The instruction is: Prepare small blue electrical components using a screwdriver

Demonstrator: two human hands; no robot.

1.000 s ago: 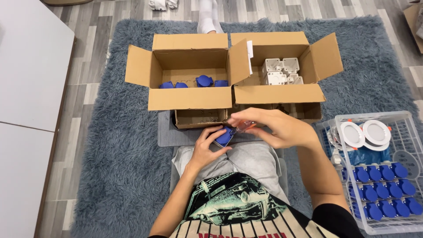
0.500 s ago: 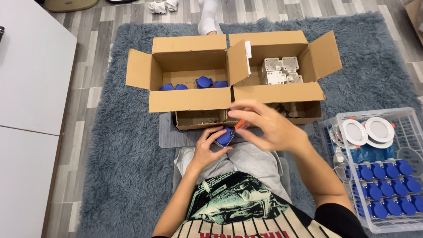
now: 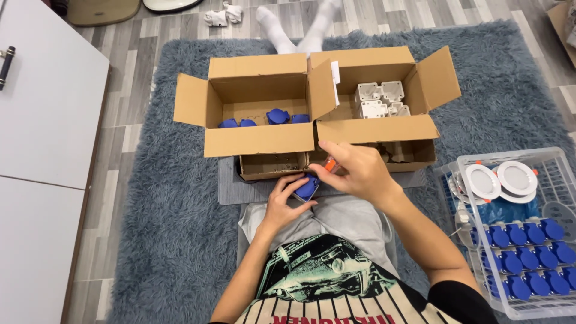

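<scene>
the left hand [image 3: 287, 201] is clamped around a small blue plastic part [image 3: 307, 187], holding it just above the lap, in front of the low open tray box [image 3: 270, 166]. the right hand [image 3: 354, 174] is closed in a pinch on an orange-handled tool [image 3: 330, 163], whose tip meets the top of the blue part; the fingers curl together over it, so the tool's working end is hidden.

the person sits on a shaggy grey-blue rug [image 3: 162, 240] with a flat grey mat [image 3: 231, 189] under the nearest boxes. beyond the hands stand two open cardboard boxes side by side, touching. the left cardboard box [image 3: 258, 141] holds several more blue parts [image 3: 277, 116] along its far wall. the right cardboard box [image 3: 384, 129] holds white square plastic housings [image 3: 379, 101] stacked toward its back.

to the right of the person, well apart from the hands, sits a clear plastic crate [image 3: 561, 165]. round white disc fittings [image 3: 501, 180] lie at its far end and rows of blue caps [image 3: 525, 258] fill its near end.

a white cabinet [image 3: 48, 150] runs along the left edge, and a pair of feet in white socks [image 3: 294, 30] shows on the wood floor [image 3: 456, 15] past the boxes.
</scene>
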